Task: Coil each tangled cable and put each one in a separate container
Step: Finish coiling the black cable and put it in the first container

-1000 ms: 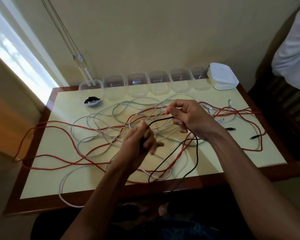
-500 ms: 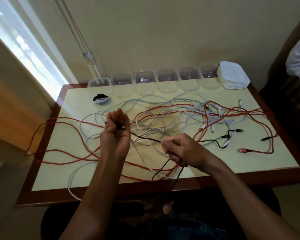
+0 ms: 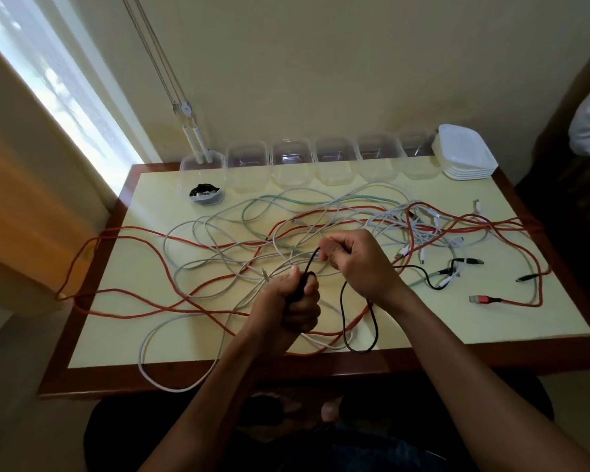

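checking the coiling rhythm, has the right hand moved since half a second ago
Yes. The right hand, pinching the black cable, has gone from the table's near edge toward the containers, up beside the left hand.

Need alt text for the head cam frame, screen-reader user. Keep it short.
Over a table strewn with tangled red, white and green cables, a person's left hand grips a partly wound black cable while the right hand pinches the next loop. Six clear containers line the far edge, the leftmost holding a coiled cable, beside a stack of lids.
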### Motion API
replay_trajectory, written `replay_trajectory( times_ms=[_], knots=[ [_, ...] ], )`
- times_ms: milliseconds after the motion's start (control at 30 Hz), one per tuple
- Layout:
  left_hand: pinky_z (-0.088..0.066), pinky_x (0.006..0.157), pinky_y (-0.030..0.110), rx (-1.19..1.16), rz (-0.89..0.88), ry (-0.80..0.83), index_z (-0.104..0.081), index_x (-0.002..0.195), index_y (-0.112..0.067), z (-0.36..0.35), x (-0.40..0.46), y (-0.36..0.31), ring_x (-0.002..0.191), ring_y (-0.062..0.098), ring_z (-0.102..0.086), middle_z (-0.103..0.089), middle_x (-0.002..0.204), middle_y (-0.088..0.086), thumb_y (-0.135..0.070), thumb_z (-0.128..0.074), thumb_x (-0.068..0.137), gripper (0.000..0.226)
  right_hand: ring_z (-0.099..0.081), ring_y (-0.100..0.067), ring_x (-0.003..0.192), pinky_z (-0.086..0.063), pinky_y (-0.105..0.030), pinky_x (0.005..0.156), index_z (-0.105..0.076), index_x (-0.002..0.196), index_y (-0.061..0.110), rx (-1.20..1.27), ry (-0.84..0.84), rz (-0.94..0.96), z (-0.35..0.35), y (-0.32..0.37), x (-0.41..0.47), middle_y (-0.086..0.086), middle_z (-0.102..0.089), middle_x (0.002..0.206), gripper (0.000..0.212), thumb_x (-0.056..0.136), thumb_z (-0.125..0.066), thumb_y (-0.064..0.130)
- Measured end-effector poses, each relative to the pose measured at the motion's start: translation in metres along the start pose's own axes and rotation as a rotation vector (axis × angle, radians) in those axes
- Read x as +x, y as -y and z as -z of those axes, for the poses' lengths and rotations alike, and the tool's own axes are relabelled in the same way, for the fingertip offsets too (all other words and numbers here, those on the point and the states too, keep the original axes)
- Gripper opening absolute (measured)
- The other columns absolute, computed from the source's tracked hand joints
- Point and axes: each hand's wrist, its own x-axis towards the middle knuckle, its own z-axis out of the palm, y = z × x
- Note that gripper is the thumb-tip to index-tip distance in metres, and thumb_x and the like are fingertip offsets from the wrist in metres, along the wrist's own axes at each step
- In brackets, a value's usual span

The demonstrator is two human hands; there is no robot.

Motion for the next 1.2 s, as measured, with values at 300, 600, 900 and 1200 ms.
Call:
replay_trajectory(
  times_ms=[300,600,900,1200],
  knots=[
    [-0.024,0.040,0.023,-0.766,-0.109,-0.036,-0.049,0.069,-0.014,0.004,-0.001,-0.019,0.044,0.007,-0.013,-0.025,0.051,-0.006,-0.022,-0.037,0.097,0.032,-0.046,-0.001,0.052,-0.032,-0.020,0.055,-0.061,0.071,0.020,-0.187,0.055,0.005,-0.037,-0.030,-0.013,0.016,-0.052,0.052,0.029,0.099,-0.054,0.016],
    [-0.030,0.059,0.024,-0.378,-0.391,-0.668,-0.042,0.077,-0.016,0.053,0.006,-0.056,0.055,0.011,-0.032,-0.034,0.064,-0.003,-0.023,-0.031,0.105,0.031,-0.039,-0.004,0.047,-0.029,-0.020,0.051,-0.066,0.073,0.016,-0.187,0.275,-0.083,-0.013,0.002,-0.049,0.012,-0.043,0.046,0.032,0.101,-0.052,0.023],
    [-0.024,0.051,0.030,0.665,-0.068,-0.273,-0.040,0.072,-0.015,0.019,0.002,0.001,0.053,0.016,-0.025,-0.032,0.057,0.000,-0.032,-0.023,0.107,0.042,-0.046,-0.002,0.047,-0.030,-0.013,0.050,-0.062,0.072,0.010,-0.222,0.010,0.118,-0.016,0.013,-0.020,0.024,-0.052,0.051,0.031,0.101,-0.052,0.014],
    [-0.011,0.047,0.028,0.420,0.034,-0.062,-0.040,0.062,-0.020,0.012,-0.006,-0.007,0.049,0.012,-0.015,-0.023,0.055,-0.004,-0.036,-0.034,0.104,0.045,-0.047,-0.005,0.050,-0.028,-0.018,0.047,-0.062,0.072,0.010,-0.341,-0.077,0.035,-0.010,-0.026,0.000,0.009,-0.047,0.051,0.032,0.101,-0.051,0.019]
  ],
)
